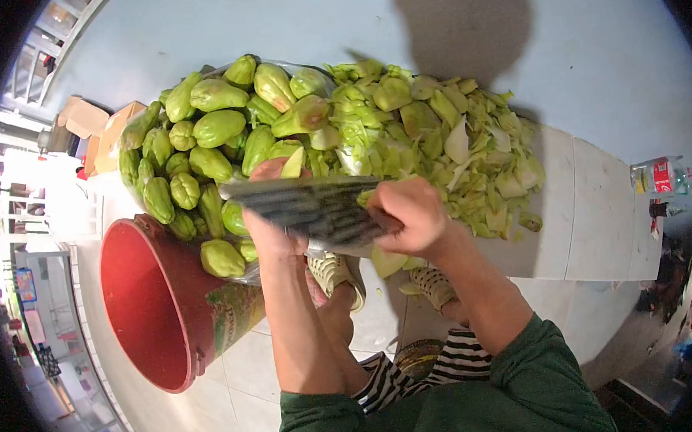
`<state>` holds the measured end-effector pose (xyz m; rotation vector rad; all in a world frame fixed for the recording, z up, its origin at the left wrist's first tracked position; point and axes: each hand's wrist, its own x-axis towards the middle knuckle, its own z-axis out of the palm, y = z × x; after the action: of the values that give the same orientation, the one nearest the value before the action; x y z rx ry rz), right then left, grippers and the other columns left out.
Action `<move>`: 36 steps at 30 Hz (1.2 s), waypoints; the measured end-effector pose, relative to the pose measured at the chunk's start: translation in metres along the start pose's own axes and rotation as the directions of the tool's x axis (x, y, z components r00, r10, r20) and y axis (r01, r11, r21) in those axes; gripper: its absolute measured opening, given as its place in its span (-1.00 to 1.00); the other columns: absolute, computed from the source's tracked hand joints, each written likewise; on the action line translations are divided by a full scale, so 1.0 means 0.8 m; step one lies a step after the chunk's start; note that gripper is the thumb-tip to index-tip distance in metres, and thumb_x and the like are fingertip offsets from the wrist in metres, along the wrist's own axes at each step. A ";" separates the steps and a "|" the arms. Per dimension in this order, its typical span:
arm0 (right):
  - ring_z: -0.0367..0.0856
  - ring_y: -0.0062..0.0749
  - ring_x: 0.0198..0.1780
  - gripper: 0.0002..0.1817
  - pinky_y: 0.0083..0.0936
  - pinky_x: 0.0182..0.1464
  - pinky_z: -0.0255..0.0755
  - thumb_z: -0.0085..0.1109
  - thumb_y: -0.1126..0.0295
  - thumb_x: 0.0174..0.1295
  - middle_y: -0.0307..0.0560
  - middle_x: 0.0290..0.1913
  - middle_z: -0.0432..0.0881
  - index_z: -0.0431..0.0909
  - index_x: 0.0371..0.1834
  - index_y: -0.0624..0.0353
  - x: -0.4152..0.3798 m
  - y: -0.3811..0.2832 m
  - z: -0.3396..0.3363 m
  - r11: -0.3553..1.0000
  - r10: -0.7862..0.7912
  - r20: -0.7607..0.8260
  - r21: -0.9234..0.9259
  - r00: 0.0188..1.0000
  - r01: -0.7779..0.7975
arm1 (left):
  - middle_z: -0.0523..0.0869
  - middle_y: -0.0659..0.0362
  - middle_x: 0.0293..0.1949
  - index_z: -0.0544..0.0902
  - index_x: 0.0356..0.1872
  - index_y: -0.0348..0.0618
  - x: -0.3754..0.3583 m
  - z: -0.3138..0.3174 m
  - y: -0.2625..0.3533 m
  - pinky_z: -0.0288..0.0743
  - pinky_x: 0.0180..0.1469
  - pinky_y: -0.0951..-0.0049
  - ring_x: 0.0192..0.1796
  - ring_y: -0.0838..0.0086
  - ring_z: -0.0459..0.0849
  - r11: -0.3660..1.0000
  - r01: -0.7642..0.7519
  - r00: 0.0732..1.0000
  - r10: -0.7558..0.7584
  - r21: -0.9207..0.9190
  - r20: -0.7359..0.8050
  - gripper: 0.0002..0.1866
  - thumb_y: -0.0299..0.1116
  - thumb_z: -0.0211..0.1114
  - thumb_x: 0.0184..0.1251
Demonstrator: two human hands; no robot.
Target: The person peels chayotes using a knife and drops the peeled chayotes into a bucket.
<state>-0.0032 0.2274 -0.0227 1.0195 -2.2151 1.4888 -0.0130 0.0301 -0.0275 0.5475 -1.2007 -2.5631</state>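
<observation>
My right hand [414,214] is wrapped round the dark handle of a broad cleaver [314,206], its blade blurred and pointing left. The blade passes across my left hand [266,229], which is closed on a chayote [293,164]; only a pale green bit of the chayote shows, and most of the fingers are hidden. Behind my left hand lies a heap of whole green chayotes [219,127] on clear plastic. To its right spreads a pile of cut chayote pieces and peelings [477,152].
A red bucket [193,312] lies tipped on its side at the left, its mouth facing left. Cardboard boxes [115,135] stand behind it. A plastic bottle with a red label [662,176] is at the far right. My sandalled feet [336,280] are just below the pile, on the tiled floor [249,372].
</observation>
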 end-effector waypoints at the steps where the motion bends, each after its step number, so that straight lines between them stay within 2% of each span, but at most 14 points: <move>1: 0.44 -0.02 -0.55 -0.78 -0.25 -0.52 0.30 0.37 0.43 -0.04 -0.04 -0.59 0.38 0.48 -0.42 0.20 -0.002 0.005 0.004 1.000 0.001 0.001 0.000 1.000 -0.001 | 0.64 0.09 -0.43 0.57 -0.15 -0.31 -0.011 0.005 0.011 0.33 -0.59 0.56 -0.54 0.48 0.53 0.998 0.031 0.998 -0.034 0.046 0.055 -0.76 -0.33 0.19 0.32; 3: 0.43 0.01 -0.55 -0.79 -0.23 -0.50 0.30 0.32 0.42 0.03 0.00 -0.58 0.41 0.44 -0.47 0.19 -0.003 0.020 0.011 0.960 0.227 -0.016 -0.164 0.974 -0.227 | 0.62 0.08 -0.47 0.55 -0.20 -0.29 -0.006 0.001 0.019 0.08 -0.69 0.63 -0.66 0.59 0.36 0.993 0.121 0.983 -0.122 0.013 0.138 -0.78 -0.33 0.17 0.29; 4: 0.46 0.01 -0.53 -0.77 -0.25 -0.48 0.33 0.31 0.42 0.09 0.02 -0.56 0.44 0.39 -0.47 0.20 -0.001 0.026 0.009 0.957 0.254 0.002 -0.143 0.967 -0.251 | 0.58 0.14 -0.38 0.51 -0.15 -0.14 -0.007 0.002 0.022 0.07 -0.66 0.69 -0.59 0.64 0.33 0.982 0.128 0.978 -0.148 0.140 0.144 -0.74 -0.19 0.14 0.28; 7: 0.52 0.01 -0.50 -0.79 -0.26 -0.45 0.37 0.30 0.43 0.09 0.03 -0.56 0.46 0.40 -0.44 0.21 -0.001 0.025 0.006 0.943 0.317 0.008 -0.107 0.948 -0.315 | 0.57 0.12 -0.39 0.51 -0.16 -0.17 -0.007 0.003 0.028 0.08 -0.66 0.68 -0.59 0.63 0.33 0.979 0.144 0.977 -0.164 0.145 0.138 -0.75 -0.21 0.13 0.30; 11: 0.56 0.01 -0.46 -0.79 -0.24 -0.43 0.40 0.30 0.44 0.07 0.05 -0.54 0.48 0.40 -0.42 0.21 0.000 0.024 0.005 0.927 0.359 0.026 -0.129 0.933 -0.353 | 0.60 0.08 -0.37 0.52 -0.15 -0.21 -0.003 0.002 0.031 0.07 -0.66 0.66 -0.59 0.62 0.32 0.984 0.180 0.964 -0.177 0.004 0.196 -0.76 -0.25 0.12 0.33; 13: 0.58 0.01 -0.45 -0.80 -0.21 -0.43 0.42 0.30 0.44 0.05 0.04 -0.49 0.53 0.43 -0.41 0.20 -0.002 0.031 0.008 0.941 0.294 -0.013 -0.174 0.956 -0.292 | 0.61 0.04 -0.35 0.53 -0.13 -0.25 -0.003 0.005 0.033 0.06 -0.67 0.67 -0.59 0.61 0.32 0.987 0.162 0.981 -0.159 -0.019 0.110 -0.74 -0.27 0.10 0.35; 15: 0.59 0.01 -0.43 -0.81 -0.21 -0.41 0.44 0.31 0.42 0.04 0.02 -0.46 0.55 0.46 -0.40 0.19 -0.001 0.029 0.009 0.917 0.276 -0.078 -0.279 0.958 -0.286 | 0.64 0.01 -0.34 0.53 -0.08 -0.26 -0.001 -0.005 0.035 0.12 -0.67 0.67 -0.56 0.59 0.40 0.988 0.150 0.964 -0.140 -0.028 0.227 -0.73 -0.29 0.09 0.35; 17: 0.61 0.00 -0.42 -0.81 -0.20 -0.40 0.46 0.32 0.41 0.04 0.00 -0.43 0.58 0.49 -0.38 0.17 -0.001 0.027 0.008 0.880 0.249 -0.139 -0.380 0.958 -0.284 | 0.66 -0.01 -0.34 0.53 -0.05 -0.26 -0.011 0.004 0.037 0.20 -0.67 0.65 -0.51 0.56 0.50 0.972 -0.077 0.973 0.025 0.221 0.227 -0.74 -0.34 0.09 0.34; 19: 0.63 -0.01 -0.40 -0.80 -0.21 -0.37 0.49 0.35 0.39 0.01 -0.04 -0.40 0.61 0.54 -0.32 0.14 -0.001 0.027 0.008 0.853 0.307 -0.173 -0.386 0.936 -0.352 | 0.68 0.01 -0.32 0.54 0.03 -0.24 -0.017 0.006 0.041 0.38 -0.55 0.62 -0.44 0.53 0.59 0.956 -0.057 0.964 -0.022 0.287 0.266 -0.68 -0.42 0.14 0.26; 21: 0.64 -0.03 -0.38 -0.79 -0.22 -0.36 0.50 0.36 0.39 -0.01 -0.06 -0.39 0.61 0.55 -0.31 0.13 -0.004 0.030 0.006 0.836 0.325 -0.167 -0.409 0.931 -0.365 | 0.69 0.13 -0.30 0.56 0.12 -0.19 -0.025 0.014 0.036 0.55 -0.24 0.55 -0.30 0.54 0.66 0.898 -0.009 0.934 -0.150 0.440 0.325 -0.55 -0.56 0.25 0.13; 27: 0.65 -0.09 -0.35 -0.74 -0.24 -0.34 0.53 0.42 0.39 -0.09 -0.13 -0.39 0.60 0.58 -0.31 0.09 -0.009 0.029 -0.001 0.794 0.317 -0.098 -0.517 0.943 -0.321 | 0.66 0.24 -0.40 0.58 0.22 -0.17 -0.030 0.028 0.023 0.45 -0.26 0.60 -0.33 0.66 0.56 0.656 -0.163 0.861 -0.270 0.737 0.431 -0.41 -0.53 0.34 0.05; 29: 0.65 -0.10 -0.34 -0.72 -0.24 -0.34 0.54 0.43 0.39 -0.11 -0.14 -0.40 0.60 0.58 -0.31 0.08 -0.010 0.029 -0.001 0.790 0.311 -0.087 -0.529 0.946 -0.309 | 0.65 0.25 -0.37 0.55 0.26 -0.20 -0.028 0.030 0.018 0.45 -0.22 0.60 -0.31 0.65 0.56 0.493 -0.359 0.813 -0.251 0.793 0.525 -0.36 -0.51 0.30 0.01; 33: 0.65 -0.11 -0.35 -0.70 -0.23 -0.34 0.54 0.45 0.39 -0.14 -0.14 -0.41 0.58 0.59 -0.30 0.07 -0.015 0.033 -0.004 0.788 0.267 -0.039 -0.566 0.963 -0.241 | 0.70 0.13 -0.04 0.46 0.32 -0.32 -0.012 0.016 -0.001 0.46 0.16 0.48 -0.01 0.54 0.61 0.500 -0.403 0.794 -0.225 0.767 0.564 -0.30 -0.54 0.33 0.01; 36: 0.65 -0.11 -0.35 -0.69 -0.23 -0.34 0.53 0.46 0.39 -0.16 -0.14 -0.41 0.57 0.59 -0.30 0.08 -0.018 0.035 -0.009 0.794 0.261 -0.024 -0.563 0.965 -0.229 | 0.65 0.08 0.11 0.39 0.36 -0.35 -0.008 0.017 0.002 0.41 0.25 0.46 0.11 0.50 0.58 0.538 -0.369 0.790 -0.249 0.758 0.561 -0.23 -0.53 0.35 -0.02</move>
<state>-0.0134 0.2459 -0.0470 0.5963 -2.6646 0.7805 -0.0134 0.0411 -0.0170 -0.2789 -2.6867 -1.9185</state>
